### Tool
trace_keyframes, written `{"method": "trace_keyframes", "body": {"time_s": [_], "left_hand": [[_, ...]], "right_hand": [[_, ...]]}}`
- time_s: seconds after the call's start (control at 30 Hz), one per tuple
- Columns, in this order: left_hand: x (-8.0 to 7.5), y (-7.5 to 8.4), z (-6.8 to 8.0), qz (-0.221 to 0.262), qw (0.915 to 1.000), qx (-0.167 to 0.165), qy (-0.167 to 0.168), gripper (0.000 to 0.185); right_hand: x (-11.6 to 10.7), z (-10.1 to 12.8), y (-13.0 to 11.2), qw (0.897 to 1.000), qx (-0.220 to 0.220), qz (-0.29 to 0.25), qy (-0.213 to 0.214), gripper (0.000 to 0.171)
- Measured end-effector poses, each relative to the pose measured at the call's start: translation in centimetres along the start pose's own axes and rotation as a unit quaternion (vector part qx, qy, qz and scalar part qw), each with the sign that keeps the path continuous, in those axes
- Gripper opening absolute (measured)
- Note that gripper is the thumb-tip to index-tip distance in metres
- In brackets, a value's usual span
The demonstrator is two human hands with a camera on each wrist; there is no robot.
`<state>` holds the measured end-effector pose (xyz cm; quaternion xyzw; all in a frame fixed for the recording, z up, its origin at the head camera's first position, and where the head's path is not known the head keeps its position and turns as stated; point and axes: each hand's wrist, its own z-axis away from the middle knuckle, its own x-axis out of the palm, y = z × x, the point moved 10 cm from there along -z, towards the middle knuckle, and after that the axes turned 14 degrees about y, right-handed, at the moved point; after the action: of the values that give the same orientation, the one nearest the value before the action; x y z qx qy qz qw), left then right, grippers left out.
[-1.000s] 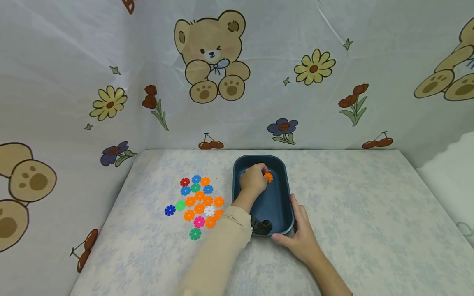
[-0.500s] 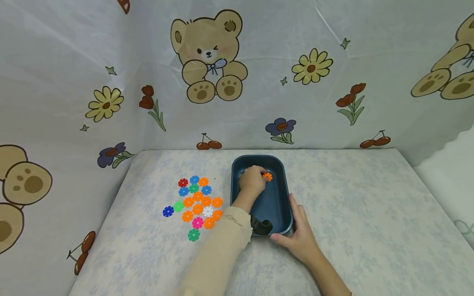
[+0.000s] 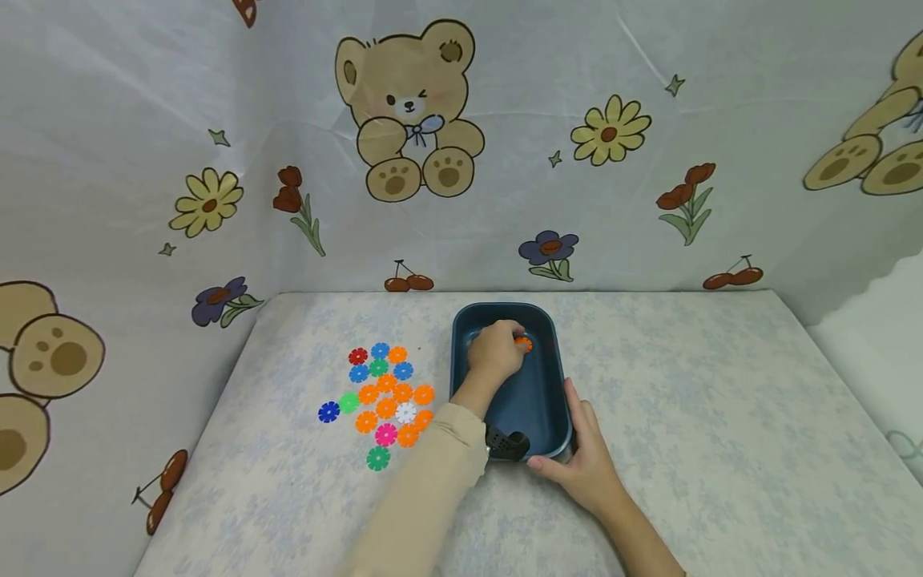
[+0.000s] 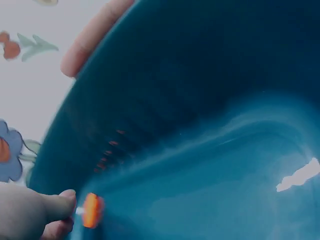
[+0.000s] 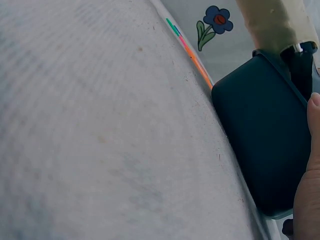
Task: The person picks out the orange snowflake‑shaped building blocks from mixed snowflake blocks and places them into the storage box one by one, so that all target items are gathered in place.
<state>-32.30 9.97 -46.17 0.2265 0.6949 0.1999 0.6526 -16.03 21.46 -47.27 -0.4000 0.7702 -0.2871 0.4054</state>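
Left of centre lay the discs (image 3: 382,397). At centre my left hand (image 3: 496,353) reached into the tray (image 3: 550,417), fingers curled, pinching an orange disc (image 3: 523,344), apparently just off the floor. It could bounce out if dropped carelessly. Lower right, my right hand (image 3: 587,465) lay open, steadying the tray's near corner.

Colored discs (image 3: 382,397) clustered on table (image 3: 685,417); cartoon backdrop (image 3: 613,128).
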Motion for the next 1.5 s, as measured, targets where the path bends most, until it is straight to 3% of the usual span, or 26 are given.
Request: {"method": "trace_keyframes", "body": {"time_s": [0.17, 0.3, 0.4, 0.53, 0.77, 0.9, 1.03, 1.23, 1.5], "left_hand": [[-2.2, 1.7, 1.0, 0.026, 0.9991, 0.031, -0.013, 0.039], [-5.4, 2.7, 2.6, 0.072, 0.9942, 0.077, -0.017, 0.039], [-8.3, 2.2, 4.2, 0.106, 0.9896, 0.096, -0.016, 0.039], [-11.9, -1.1, 6.2, 0.133, 0.9887, 0.068, -0.005, 0.037], [-15.2, -11.8, 8.6, 0.101, 0.9937, -0.041, 0.028, 0.039], [-15.5, -16.7, 9.5, 0.06, 0.9953, -0.071, 0.027, 0.044], [-14.8, -19.4, 10.1, 0.02, 0.9973, -0.069, 0.019, 0.045], [-14.0, -20.6, 10.3, -0.024, 0.9981, -0.047, 0.031, 0.039], [-13.6, -21.3, 10.8, -0.047, 0.9968, -0.049, 0.043, 0.029]], "right_hand": [[-0.1, 0.0, 0.1, 1.0, -0.002, 0.005, 0.004, 0.121], [-0.2, 0.0, 0.0, 1.0, -0.004, 0.001, 0.012, 0.121], [-0.1, 0.0, -0.2, 1.0, -0.004, -0.007, 0.011, 0.122], [0.0, 0.0, -0.3, 1.0, -0.003, -0.014, 0.011, 0.124], [0.0, 0.2, 0.0, 1.0, 0.011, -0.011, 0.012, 0.126], [-0.2, 0.1, -0.1, 1.0, 0.001, -0.017, 0.018, 0.126], [-0.4, 0.1, -0.1, 1.0, 0.002, -0.017, 0.02, 0.126], [-0.2, 0.2, 0.3, 1.0, 0.014, -0.005, 0.016, 0.126], [0.1, 0.0, 0.1, 1.0, 0.01, -0.008, 0.011, 0.127]]}}
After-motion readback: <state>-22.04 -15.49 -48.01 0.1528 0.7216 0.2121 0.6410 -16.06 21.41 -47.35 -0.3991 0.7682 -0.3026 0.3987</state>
